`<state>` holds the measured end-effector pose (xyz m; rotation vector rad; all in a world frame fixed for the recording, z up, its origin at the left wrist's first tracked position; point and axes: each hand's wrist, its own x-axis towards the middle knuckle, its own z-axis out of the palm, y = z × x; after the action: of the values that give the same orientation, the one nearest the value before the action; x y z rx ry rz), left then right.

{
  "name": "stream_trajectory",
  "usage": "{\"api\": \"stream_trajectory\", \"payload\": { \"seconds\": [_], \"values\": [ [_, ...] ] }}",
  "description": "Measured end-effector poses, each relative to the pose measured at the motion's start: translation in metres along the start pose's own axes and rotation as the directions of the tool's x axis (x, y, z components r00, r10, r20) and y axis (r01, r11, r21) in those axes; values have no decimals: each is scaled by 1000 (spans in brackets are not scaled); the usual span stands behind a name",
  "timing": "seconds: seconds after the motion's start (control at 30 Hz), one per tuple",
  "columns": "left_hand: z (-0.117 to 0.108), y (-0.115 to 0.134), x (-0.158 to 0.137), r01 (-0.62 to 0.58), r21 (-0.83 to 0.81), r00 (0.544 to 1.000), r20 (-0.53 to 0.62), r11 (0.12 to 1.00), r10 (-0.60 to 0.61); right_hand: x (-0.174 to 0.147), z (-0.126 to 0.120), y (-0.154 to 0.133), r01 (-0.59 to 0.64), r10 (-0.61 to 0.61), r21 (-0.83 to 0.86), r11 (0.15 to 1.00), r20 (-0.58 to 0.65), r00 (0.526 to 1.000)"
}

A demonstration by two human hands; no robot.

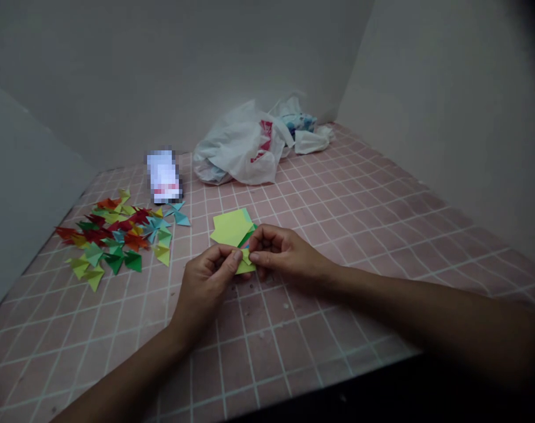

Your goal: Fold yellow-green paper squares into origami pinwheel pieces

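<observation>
A small piece of yellow folded paper (247,263) is pinched between my two hands, low above the tiled surface. My left hand (208,279) grips its left side between thumb and fingers. On the right side, my right hand (283,252) has its thumb and curled fingers closed on the same paper. Just beyond my fingers lie loose paper sheets (232,226), yellow-green on top with green and light blue edges showing beneath. My fingers hide part of the folded paper and of the sheets.
Several folded paper pieces (113,258) in red, orange, yellow, green and blue lie scattered on the left. A lit phone (164,176) leans at the back. White plastic bags (245,144) sit by the rear wall. Pink tiles (382,223) with pale lines cover the surface; walls enclose it.
</observation>
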<state>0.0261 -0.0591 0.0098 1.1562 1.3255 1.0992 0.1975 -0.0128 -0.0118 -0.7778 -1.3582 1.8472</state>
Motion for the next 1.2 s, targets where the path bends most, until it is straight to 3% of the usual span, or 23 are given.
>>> {"api": "stream_trajectory", "payload": {
  "seconds": [0.53, 0.83, 1.2],
  "values": [
    [-2, -5, 2, 116, -42, 992, 53, 992, -113, -1, 1, -3, -11, 10, -107, 994, -10, 1000],
    [-2, -6, 3, 116, -57, 992, 55, 992, -113, -2, 1, -1, 119, -126, -275, 954, -9, 992],
    [-2, -8, 4, 89, 11, 995, 32, 996, -89, -2, 2, -1, 77, -78, -205, 976, 1, 997]
  ]
}}
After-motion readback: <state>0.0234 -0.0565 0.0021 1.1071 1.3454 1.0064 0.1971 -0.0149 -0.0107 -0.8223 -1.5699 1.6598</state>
